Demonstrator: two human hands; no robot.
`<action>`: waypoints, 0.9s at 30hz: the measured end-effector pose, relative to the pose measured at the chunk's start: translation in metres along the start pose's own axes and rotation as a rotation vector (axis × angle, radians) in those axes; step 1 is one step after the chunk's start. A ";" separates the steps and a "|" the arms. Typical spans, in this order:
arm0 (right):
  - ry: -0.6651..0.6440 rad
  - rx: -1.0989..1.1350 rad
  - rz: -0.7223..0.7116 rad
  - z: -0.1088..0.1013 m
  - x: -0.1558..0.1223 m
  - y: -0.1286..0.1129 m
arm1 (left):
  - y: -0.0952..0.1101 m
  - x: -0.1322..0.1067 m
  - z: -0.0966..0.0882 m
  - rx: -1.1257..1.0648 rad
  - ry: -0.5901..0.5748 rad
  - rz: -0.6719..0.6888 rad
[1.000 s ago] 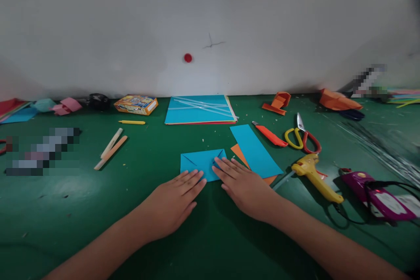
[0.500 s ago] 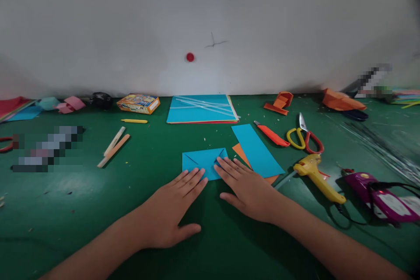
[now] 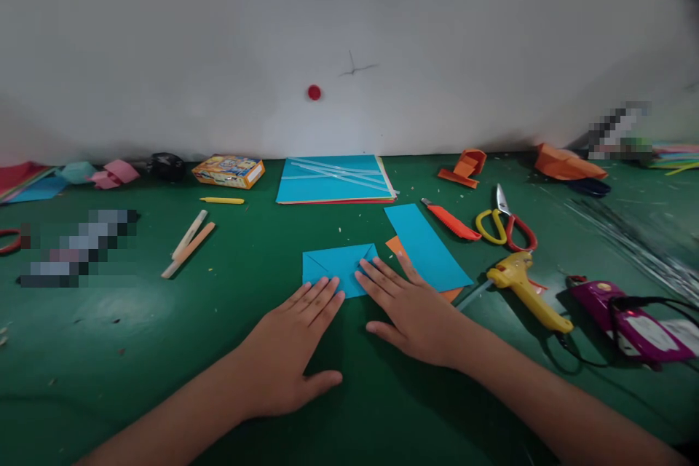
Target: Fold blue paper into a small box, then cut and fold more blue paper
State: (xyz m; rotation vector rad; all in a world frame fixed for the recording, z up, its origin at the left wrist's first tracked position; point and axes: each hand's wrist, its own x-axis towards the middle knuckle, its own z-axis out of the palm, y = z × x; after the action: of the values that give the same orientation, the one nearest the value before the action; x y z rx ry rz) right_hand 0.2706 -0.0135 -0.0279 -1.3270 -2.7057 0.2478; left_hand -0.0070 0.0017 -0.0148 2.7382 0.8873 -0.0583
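A folded piece of blue paper (image 3: 339,259), with diagonal crease lines at its upper corners, lies flat in front of me. My left hand (image 3: 298,338) rests its outstretched fingertips on the paper's lower left part, thumb spread away. On the lower right part lie the fingers of my right hand (image 3: 407,313), also stretched out and apart. The paper's lower edge is partly hidden by both hands. Just right of it, a blue paper strip (image 3: 429,244) overlaps a piece of orange paper (image 3: 394,245), close to my right hand.
To the right lie an orange cutter (image 3: 452,221), scissors (image 3: 503,222), a yellow glue gun (image 3: 524,287) and a purple power strip (image 3: 628,324). A paper stack (image 3: 333,178) with clear strips sits by the white wall (image 3: 218,51). Leftward are two sticks (image 3: 191,240) and a small box (image 3: 229,171).
My right hand's little finger has spread outward from the others. Both hands stay on the folded paper, and the view has shifted slightly.
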 end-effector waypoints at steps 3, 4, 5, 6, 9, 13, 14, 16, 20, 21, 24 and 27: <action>-0.022 0.044 -0.071 0.000 -0.002 -0.017 | 0.001 -0.001 0.000 -0.003 0.029 0.017; -0.040 0.072 -0.098 0.000 -0.003 -0.022 | 0.002 -0.001 0.000 -0.003 0.032 0.019; -0.059 0.098 -0.109 0.001 -0.003 -0.027 | 0.003 0.000 -0.001 -0.001 0.029 0.016; -0.077 0.120 -0.110 0.001 -0.004 -0.030 | 0.004 0.000 -0.002 0.004 0.019 0.005; -0.136 0.173 -0.099 -0.001 -0.003 -0.033 | 0.008 0.001 -0.003 0.019 -0.019 -0.039; -0.209 0.202 -0.078 -0.009 0.000 -0.029 | 0.008 0.000 0.000 0.010 0.025 -0.031; -0.221 0.207 -0.075 -0.010 0.001 -0.027 | 0.008 0.000 0.000 0.011 0.043 -0.024; -0.222 0.223 -0.076 -0.011 0.002 -0.025 | 0.006 0.000 0.001 0.022 0.056 -0.014; -0.177 0.257 -0.101 -0.009 0.000 -0.019 | -0.001 0.004 0.000 0.059 0.066 0.011; -0.168 0.258 -0.104 -0.009 0.000 -0.018 | -0.004 0.005 0.000 0.066 0.083 0.010; -0.177 0.251 -0.118 -0.010 -0.001 -0.014 | -0.017 0.009 0.001 0.083 0.191 -0.057; -0.182 0.257 -0.140 -0.012 -0.002 -0.012 | -0.029 0.010 0.004 0.087 0.269 -0.106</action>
State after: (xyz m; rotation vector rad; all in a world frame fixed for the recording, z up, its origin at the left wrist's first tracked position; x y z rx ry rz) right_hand 0.2644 -0.0212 -0.0137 -1.0867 -2.7762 0.7071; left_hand -0.0156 0.0287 -0.0263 2.8212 1.1242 0.2632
